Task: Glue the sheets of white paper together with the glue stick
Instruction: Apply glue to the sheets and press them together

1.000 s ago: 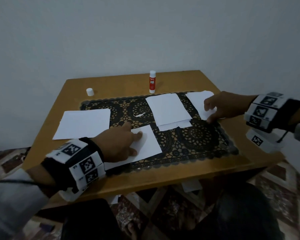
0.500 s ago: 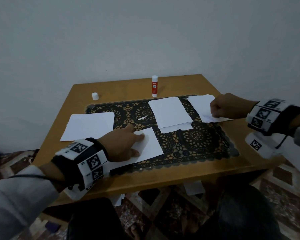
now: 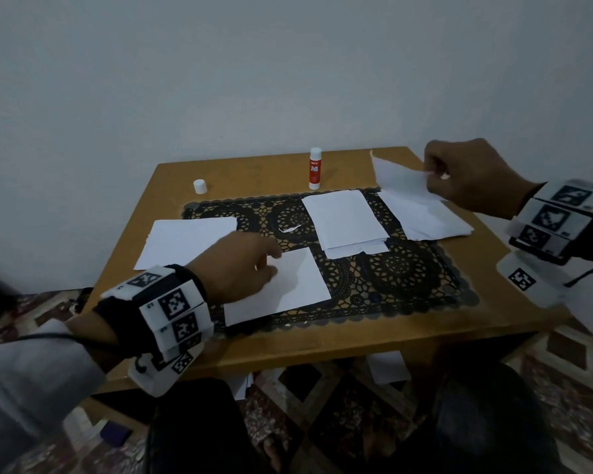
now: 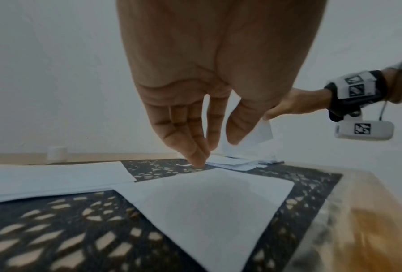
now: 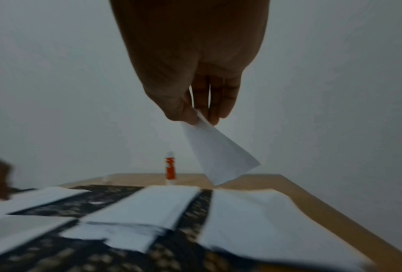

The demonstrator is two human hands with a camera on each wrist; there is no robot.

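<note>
My right hand (image 3: 432,176) pinches one white sheet (image 3: 399,179) by its edge and holds it in the air above the right pile of sheets (image 3: 428,218). In the right wrist view the lifted sheet (image 5: 218,152) hangs from thumb and fingers (image 5: 215,103). My left hand (image 3: 273,263) rests with straight fingers at the far corner of the near sheet (image 3: 288,285); its fingertips (image 4: 199,160) touch down by that sheet (image 4: 214,206). The red glue stick (image 3: 315,169) stands upright and uncapped at the table's back edge, away from both hands.
A black lace mat (image 3: 391,271) covers the middle of the wooden table (image 3: 322,343). A stack of sheets (image 3: 344,218) lies on the mat's centre, another sheet (image 3: 189,241) at the left. The white cap (image 3: 200,186) stands back left. A paper scrap (image 3: 290,229) lies on the mat.
My right hand has pinched the top sheet of the right pile and lifted it up and back. The left hand stays on the near sheet.
</note>
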